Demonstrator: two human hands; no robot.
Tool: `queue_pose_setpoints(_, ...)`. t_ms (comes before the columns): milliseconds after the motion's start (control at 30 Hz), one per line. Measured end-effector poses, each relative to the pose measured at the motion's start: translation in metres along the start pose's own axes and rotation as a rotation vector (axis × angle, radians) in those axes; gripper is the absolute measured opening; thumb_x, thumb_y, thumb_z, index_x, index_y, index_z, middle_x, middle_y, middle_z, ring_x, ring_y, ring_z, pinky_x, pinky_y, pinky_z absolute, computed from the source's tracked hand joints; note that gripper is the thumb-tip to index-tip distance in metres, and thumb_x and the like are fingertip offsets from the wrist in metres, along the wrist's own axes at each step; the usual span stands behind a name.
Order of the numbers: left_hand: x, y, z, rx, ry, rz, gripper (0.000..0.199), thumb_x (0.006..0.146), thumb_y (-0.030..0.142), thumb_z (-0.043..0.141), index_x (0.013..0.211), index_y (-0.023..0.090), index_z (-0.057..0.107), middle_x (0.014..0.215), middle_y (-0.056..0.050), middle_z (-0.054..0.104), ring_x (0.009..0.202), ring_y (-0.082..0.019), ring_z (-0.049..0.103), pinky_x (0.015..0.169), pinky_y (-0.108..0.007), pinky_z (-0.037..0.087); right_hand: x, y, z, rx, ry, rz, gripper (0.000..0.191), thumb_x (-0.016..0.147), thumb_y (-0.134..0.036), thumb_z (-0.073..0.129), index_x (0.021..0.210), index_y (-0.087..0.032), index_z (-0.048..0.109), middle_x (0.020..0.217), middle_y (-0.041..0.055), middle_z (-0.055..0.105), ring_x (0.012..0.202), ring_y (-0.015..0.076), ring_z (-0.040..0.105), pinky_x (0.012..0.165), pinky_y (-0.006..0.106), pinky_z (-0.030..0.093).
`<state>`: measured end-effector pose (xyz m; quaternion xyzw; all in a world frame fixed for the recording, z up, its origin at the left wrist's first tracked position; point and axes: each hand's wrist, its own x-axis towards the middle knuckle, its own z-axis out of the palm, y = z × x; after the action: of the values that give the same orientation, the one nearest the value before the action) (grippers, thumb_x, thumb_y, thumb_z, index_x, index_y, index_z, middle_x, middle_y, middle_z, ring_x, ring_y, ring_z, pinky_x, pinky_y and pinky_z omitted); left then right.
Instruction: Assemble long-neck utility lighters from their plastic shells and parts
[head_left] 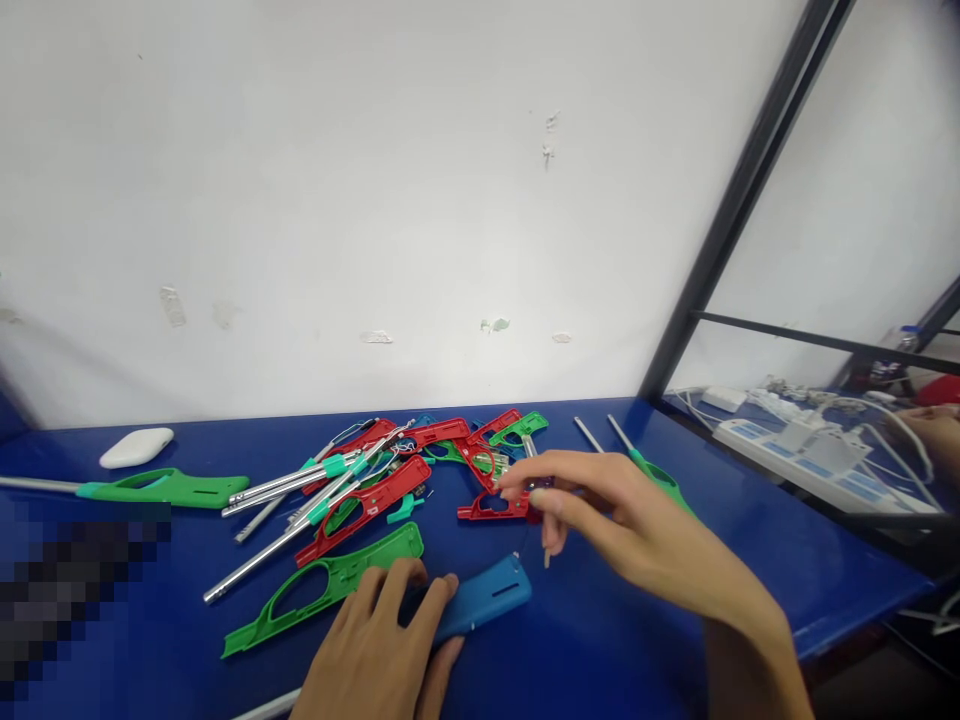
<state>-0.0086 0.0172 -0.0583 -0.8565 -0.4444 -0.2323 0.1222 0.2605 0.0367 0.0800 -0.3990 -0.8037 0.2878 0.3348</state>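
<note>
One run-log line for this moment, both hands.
left hand: holding blue plastic handle casing | right hand: curled, grip contents unclear | beside left hand: green plastic half-shell with loop

No wording we can read for certain
From the middle of our view, at about seven o'clock, a red handle half (401,486) bears a small pale mark (373,508), too small and blurred for us to tell what it is. We can make out no word, brand, number or sign on anything else.
</note>
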Motion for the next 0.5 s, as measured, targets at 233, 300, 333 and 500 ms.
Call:
queue_pose_setpoints(233, 0.002, 0.002, -0.005, -0.015, -0.021, -0.022, 0.034, 0.102, 0.03, 0.057, 0.135, 0.035, 0.066, 0.125, -0.005, 0.072, 0.108, -0.028, 0.074, 0.086, -0.043, 0.068, 0.005, 0.004, 0.0, -0.251, 0.206, 0.033, 0.033, 0.101, -0.043, 0.072, 0.076, -0.022, 0.071, 0.064, -0.0051, 0.062, 0.054, 0.0098, 0.049, 0.053, 0.024, 0.038)
queue_pose_setpoints(300, 0.002, 0.002, -0.005, -0.02, -0.026, -0.026, 0.034, 0.102, 0.031, 0.057, 0.134, 0.036, 0.066, 0.124, -0.004, 0.072, 0.108, -0.028, 0.074, 0.086, -0.042, 0.068, 0.008, 0.001, 0.004, -0.348, 0.269, 0.014, 0.046, 0.101, -0.044, 0.071, 0.063, -0.02, 0.061, 0.055, -0.0068, 0.047, 0.051, 0.0094, 0.036, 0.05, 0.026, 0.029)
queue_pose_setpoints(333, 0.002, 0.002, -0.005, -0.023, -0.03, -0.028, 0.034, 0.102, 0.031, 0.057, 0.135, 0.036, 0.066, 0.124, -0.004, 0.072, 0.108, -0.028, 0.074, 0.086, -0.042, 0.067, 0.009, 0.0, 0.006, -0.361, 0.255, 0.002, 0.046, 0.103, -0.044, 0.068, 0.064, -0.02, 0.061, 0.055, -0.0072, 0.046, 0.051, 0.0093, 0.034, 0.051, 0.027, 0.027)
queue_pose_setpoints(500, 0.002, 0.001, 0.001, -0.01, -0.01, -0.023, 0.037, 0.102, 0.031, 0.057, 0.138, 0.036, 0.065, 0.127, -0.005, 0.071, 0.112, -0.029, 0.073, 0.089, -0.043, 0.066, 0.004, -0.006, 0.004, -0.216, 0.08, -0.001, 0.026, 0.104, -0.046, 0.069, 0.089, -0.025, 0.075, 0.075, -0.0053, 0.069, 0.059, 0.01, 0.053, 0.057, 0.023, 0.039)
